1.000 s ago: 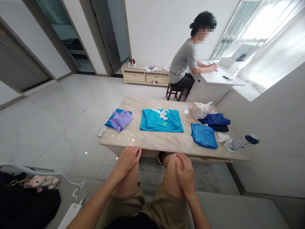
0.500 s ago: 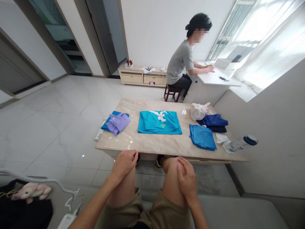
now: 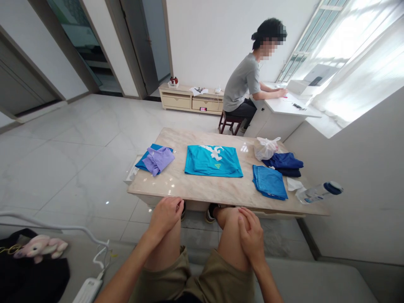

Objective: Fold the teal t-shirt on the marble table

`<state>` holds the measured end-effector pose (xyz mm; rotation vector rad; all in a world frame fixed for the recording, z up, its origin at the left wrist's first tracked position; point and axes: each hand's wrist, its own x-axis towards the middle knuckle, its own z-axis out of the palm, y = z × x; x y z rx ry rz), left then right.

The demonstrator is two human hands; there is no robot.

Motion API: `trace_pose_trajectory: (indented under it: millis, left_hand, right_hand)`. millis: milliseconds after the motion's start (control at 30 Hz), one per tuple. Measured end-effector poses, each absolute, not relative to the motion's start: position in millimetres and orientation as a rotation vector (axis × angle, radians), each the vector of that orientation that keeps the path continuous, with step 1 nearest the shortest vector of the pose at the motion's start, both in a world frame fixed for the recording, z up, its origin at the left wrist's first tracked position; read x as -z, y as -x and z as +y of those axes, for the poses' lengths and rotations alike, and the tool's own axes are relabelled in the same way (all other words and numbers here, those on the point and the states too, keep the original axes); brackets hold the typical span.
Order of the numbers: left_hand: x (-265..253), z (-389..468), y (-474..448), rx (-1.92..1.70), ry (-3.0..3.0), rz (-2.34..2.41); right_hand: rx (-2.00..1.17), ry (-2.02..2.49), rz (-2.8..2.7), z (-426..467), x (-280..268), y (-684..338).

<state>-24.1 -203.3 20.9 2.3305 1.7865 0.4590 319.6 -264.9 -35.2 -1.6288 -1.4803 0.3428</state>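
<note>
Left hand [image 3: 166, 213] resting palm-down on left knee, empty. Right hand [image 3: 251, 237] draped over right knee, empty, fingers loose. Folded turquoise T-shirt [image 3: 213, 160] flat at mid-desk [image 3: 202, 189], nearest item, well beyond both hands. Judgement: lean forward and square hands to its near hem.

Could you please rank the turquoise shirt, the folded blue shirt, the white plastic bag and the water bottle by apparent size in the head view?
1. turquoise shirt
2. folded blue shirt
3. white plastic bag and water bottle: too alike to rank.
</note>
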Motion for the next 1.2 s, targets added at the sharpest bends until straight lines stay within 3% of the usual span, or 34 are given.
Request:
trace_pose_trajectory:
  millis: [1200]
  left_hand:
    - [-20,-206,28,-0.517,-2.327,1.783]
  right_hand:
    - [-0.323,1.606,-1.515,-262,36,-300]
